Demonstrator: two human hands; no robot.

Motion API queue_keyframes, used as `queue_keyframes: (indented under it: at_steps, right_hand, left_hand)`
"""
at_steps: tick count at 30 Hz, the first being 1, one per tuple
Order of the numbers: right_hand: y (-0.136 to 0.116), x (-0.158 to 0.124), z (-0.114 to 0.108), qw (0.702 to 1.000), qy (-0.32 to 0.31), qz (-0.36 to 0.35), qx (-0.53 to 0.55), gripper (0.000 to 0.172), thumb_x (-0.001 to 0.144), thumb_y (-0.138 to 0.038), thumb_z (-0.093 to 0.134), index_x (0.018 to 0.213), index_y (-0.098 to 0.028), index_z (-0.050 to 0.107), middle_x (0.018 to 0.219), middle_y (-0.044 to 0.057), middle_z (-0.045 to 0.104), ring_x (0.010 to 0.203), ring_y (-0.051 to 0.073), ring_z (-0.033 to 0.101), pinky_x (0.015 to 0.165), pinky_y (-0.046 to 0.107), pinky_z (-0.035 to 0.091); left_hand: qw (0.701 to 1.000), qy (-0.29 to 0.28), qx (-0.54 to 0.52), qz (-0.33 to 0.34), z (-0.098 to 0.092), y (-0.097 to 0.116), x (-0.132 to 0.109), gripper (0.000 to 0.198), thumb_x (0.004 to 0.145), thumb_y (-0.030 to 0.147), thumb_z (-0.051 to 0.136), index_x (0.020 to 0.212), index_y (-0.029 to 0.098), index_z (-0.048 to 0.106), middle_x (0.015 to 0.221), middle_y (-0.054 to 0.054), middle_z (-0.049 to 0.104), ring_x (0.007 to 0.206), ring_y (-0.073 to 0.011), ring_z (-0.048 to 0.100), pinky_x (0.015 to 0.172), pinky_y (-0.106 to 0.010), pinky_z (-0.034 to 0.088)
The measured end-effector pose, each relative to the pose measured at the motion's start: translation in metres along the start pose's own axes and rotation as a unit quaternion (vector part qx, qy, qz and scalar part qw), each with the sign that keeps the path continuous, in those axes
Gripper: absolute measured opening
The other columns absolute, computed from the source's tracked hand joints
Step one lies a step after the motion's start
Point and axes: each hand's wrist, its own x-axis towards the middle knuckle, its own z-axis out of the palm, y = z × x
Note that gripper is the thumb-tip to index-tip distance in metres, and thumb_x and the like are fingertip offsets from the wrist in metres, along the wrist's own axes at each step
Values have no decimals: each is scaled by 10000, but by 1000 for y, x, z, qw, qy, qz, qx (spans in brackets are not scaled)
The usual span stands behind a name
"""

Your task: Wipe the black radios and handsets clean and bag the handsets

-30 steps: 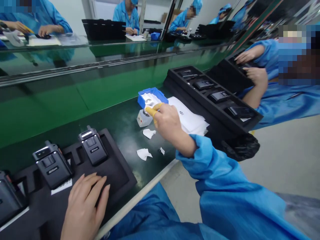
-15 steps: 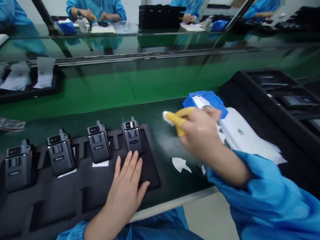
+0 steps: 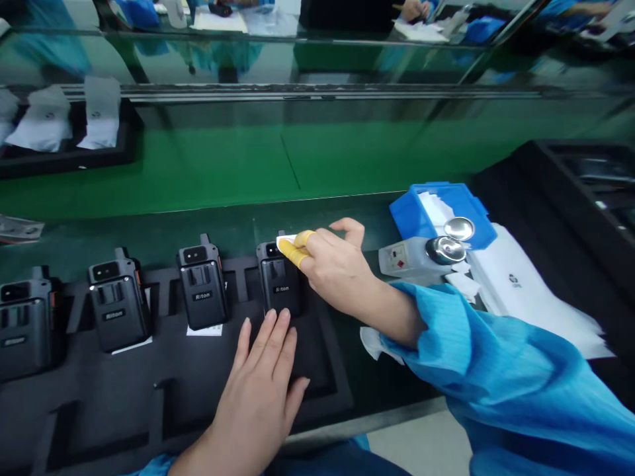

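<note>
Several black handheld radios lie in a black foam tray (image 3: 198, 370), with stubby antennas pointing away from me. My right hand (image 3: 332, 261), wearing yellow finger cots, pinches a small white wipe (image 3: 285, 242) against the top of the rightmost radio (image 3: 281, 284), by its camera window. My left hand (image 3: 262, 377) lies flat with fingers stretched out, its fingertips at the lower edge of that same radio. To the left are another radio (image 3: 202, 295), a third radio (image 3: 119, 311) and one more (image 3: 24, 330) at the frame's edge. White labels show under some of them.
A blue bin (image 3: 441, 205) with white wipes stands behind a clear bottle (image 3: 404, 256) with an open metal lid. White sleeves (image 3: 526, 284) lie to the right, next to a black foam tray (image 3: 560, 172). Another tray (image 3: 133, 135) sits at the far left. Co-workers sit beyond the glass.
My right hand has moved left with the wipe, from above the table onto the rightmost radio. The bottle is now uncovered to view. My left hand stays flat beside the radio; the view has tilted down.
</note>
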Motion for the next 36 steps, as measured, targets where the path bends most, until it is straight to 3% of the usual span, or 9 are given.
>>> queue_keyframes:
  at_steps: [7, 10, 15, 18, 23, 29, 33, 36]
  right_hand:
    - [-16, 10, 2, 998, 43, -37, -1, 276, 895, -108, 447, 848, -208, 700, 800, 6, 625, 770, 141, 472, 881, 388, 154]
    - [-12, 10, 5, 999, 35, -6, -17, 293, 913, -125, 424, 857, -214, 697, 800, 2, 625, 753, 136, 469, 878, 384, 152]
    - [1, -3, 4, 999, 25, 44, -4, 321, 889, -93, 442, 690, -183, 677, 742, 8, 596, 716, 123, 462, 862, 386, 149]
    - [0, -3, 0, 998, 26, 61, -16, 325, 905, -112, 416, 761, -205, 691, 751, 3, 610, 717, 127, 464, 855, 385, 148]
    - [-1, 4, 0, 999, 6, -40, 10, 322, 944, -166, 387, 888, -241, 695, 811, -11, 639, 746, 125, 465, 855, 374, 148]
    - [11, 9, 0, 999, 36, 0, -26, 353, 957, -163, 339, 955, -224, 687, 841, 7, 625, 760, 126, 473, 858, 395, 152]
    - [-1, 26, -2, 991, 20, -130, 15, 315, 939, -148, 383, 867, -213, 682, 826, -7, 604, 766, 124, 452, 887, 393, 170]
    - [2, 39, 0, 996, -8, -93, -6, 287, 924, -134, 421, 803, -194, 674, 806, -1, 584, 769, 133, 430, 900, 396, 189]
  left_hand:
    - [1000, -14, 6, 12, 1, -1, -1, 412, 882, 268, 451, 1246, 97, 541, 1405, -160, 481, 1326, -304, 408, 1067, -523, 367]
    - [1000, -12, -7, 8, 0, -2, -1, 408, 876, 253, 467, 1246, 96, 539, 1407, -156, 480, 1339, -303, 389, 1080, -519, 351]
    - [1000, -9, -2, 11, -1, -1, 0, 400, 878, 257, 461, 1236, 98, 545, 1414, -147, 475, 1320, -299, 414, 1061, -512, 378]
    - [1000, -7, -3, 4, 0, -1, 0, 391, 881, 256, 455, 1229, 107, 552, 1419, -141, 469, 1326, -297, 407, 1057, -512, 383]
    - [1000, -7, -1, 3, 0, 0, 0, 376, 880, 260, 459, 1207, 110, 570, 1414, -143, 475, 1330, -302, 400, 1063, -513, 372]
    - [999, 9, -32, -14, 1, 2, 1, 363, 896, 261, 429, 1198, 127, 579, 1401, -120, 497, 1316, -278, 424, 1055, -479, 392]
    - [999, 12, -27, -18, 1, 1, 1, 352, 900, 263, 427, 1179, 125, 592, 1386, -126, 512, 1305, -284, 438, 1038, -489, 408]
    - [1000, 12, -27, -11, 1, 0, 1, 359, 904, 267, 419, 1186, 119, 584, 1386, -134, 510, 1298, -289, 446, 1030, -501, 415]
